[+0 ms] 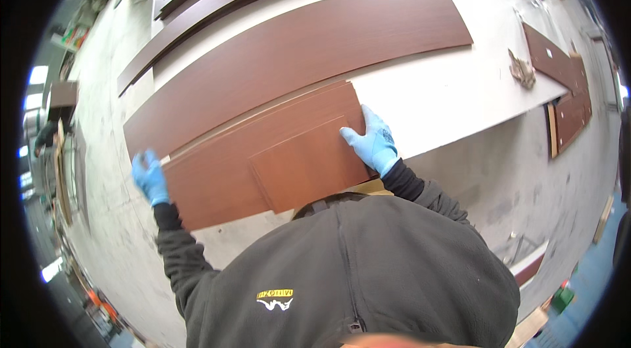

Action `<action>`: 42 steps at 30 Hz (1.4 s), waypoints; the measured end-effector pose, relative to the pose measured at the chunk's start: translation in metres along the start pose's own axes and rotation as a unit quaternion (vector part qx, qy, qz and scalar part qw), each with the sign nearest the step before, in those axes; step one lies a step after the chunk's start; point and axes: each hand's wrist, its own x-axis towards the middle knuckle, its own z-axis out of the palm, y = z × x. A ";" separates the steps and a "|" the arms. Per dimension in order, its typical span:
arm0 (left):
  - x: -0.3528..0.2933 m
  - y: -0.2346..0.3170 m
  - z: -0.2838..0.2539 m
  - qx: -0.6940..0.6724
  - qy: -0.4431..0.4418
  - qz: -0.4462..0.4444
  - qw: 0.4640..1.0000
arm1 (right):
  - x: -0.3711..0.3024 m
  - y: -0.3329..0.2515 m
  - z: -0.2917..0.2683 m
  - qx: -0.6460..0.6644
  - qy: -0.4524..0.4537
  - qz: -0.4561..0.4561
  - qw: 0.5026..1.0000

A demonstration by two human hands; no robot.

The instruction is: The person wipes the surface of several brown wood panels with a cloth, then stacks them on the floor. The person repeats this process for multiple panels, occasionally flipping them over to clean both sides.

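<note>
Two blue-gloved hands, mine, flank a stack of reddish-brown boards lying directly in front of me. At the stack's right end, my right hand is spread, thumb and fingers parted in a V rather than closed, with the thumb tip at the far right corner of a smaller rectangular panel that lies on the stack's right half. At the stack's left end, my left hand shows slightly blurred fingers pointing away from me; I cannot tell whether they grip the boards or merely rest beside them.

Just beyond the stack, a long, wide brown board runs almost alongside it and reaches farther right. Farther beyond the stack lies a narrow brown board. A white work surface shows to the stack's right, bearing a crumpled cloth-like item well apart from the boards. More brown panels sit farther to the stack's right, past that item. On the stack's near side is my dark jacket, zipped at the front and marked with a small yellow-and-white emblem.
</note>
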 end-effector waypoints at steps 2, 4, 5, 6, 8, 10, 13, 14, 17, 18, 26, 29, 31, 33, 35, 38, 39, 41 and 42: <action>-0.039 0.099 0.036 -0.039 -0.022 0.142 0.989 | 0.003 0.033 -0.019 0.072 -0.040 -0.001 0.997; -0.079 0.202 0.069 -0.074 -0.081 0.175 0.978 | 0.006 0.078 -0.059 0.081 -0.042 0.012 0.996; -0.095 0.253 0.087 -0.086 -0.131 0.175 0.972 | 0.009 0.101 -0.081 0.074 -0.012 -0.025 0.997; -0.115 0.300 0.104 -0.103 -0.169 0.195 0.960 | 0.012 0.128 -0.109 0.062 0.013 -0.007 0.998; -0.149 0.379 0.137 -0.118 -0.219 0.239 0.939 | 0.029 0.178 -0.167 0.042 0.087 -0.032 0.995; -0.170 0.441 0.172 -0.111 -0.241 0.307 0.914 | 0.052 0.225 -0.225 -0.008 0.168 -0.012 0.986; -0.192 0.517 0.234 -0.096 -0.289 0.323 0.896 | 0.086 0.288 -0.318 -0.131 0.288 0.004 0.949; -0.198 0.542 0.255 -0.087 -0.290 0.323 0.897 | 0.096 0.306 -0.350 -0.152 0.319 0.011 0.936; -0.213 0.591 0.312 -0.046 -0.308 0.326 0.892 | 0.114 0.346 -0.426 -0.299 0.358 0.046 0.883; -0.214 0.608 0.330 -0.029 -0.320 0.328 0.888 | 0.116 0.357 -0.447 -0.326 0.365 0.053 0.870; -0.265 0.672 0.399 0.148 -0.323 0.286 0.890 | 0.142 0.442 -0.563 -0.310 0.421 0.173 0.835; -0.272 0.680 0.408 0.144 -0.305 0.241 0.910 | 0.152 0.482 -0.618 -0.302 0.424 0.201 0.830; -0.274 0.683 0.417 0.191 -0.301 0.226 0.906 | 0.166 0.510 -0.652 -0.319 0.409 0.188 0.834; -0.277 0.683 0.425 0.196 -0.305 0.196 0.911 | 0.191 0.536 -0.681 -0.351 0.404 0.156 0.830; -0.278 0.688 0.433 0.218 -0.306 0.182 0.909 | 0.212 0.561 -0.712 -0.337 0.377 0.079 0.859; -0.274 0.708 0.438 0.287 -0.321 0.143 0.891 | 0.238 0.591 -0.752 -0.380 0.352 0.043 0.854; -0.273 0.720 0.437 0.291 -0.327 0.136 0.889 | 0.249 0.600 -0.765 -0.407 0.360 0.019 0.839; -0.282 0.758 0.441 0.249 -0.317 0.090 0.911 | 0.264 0.613 -0.777 -0.436 0.315 0.056 0.841; -0.291 0.782 0.444 0.211 -0.259 0.132 0.933 | 0.268 0.617 -0.778 -0.433 0.305 0.047 0.847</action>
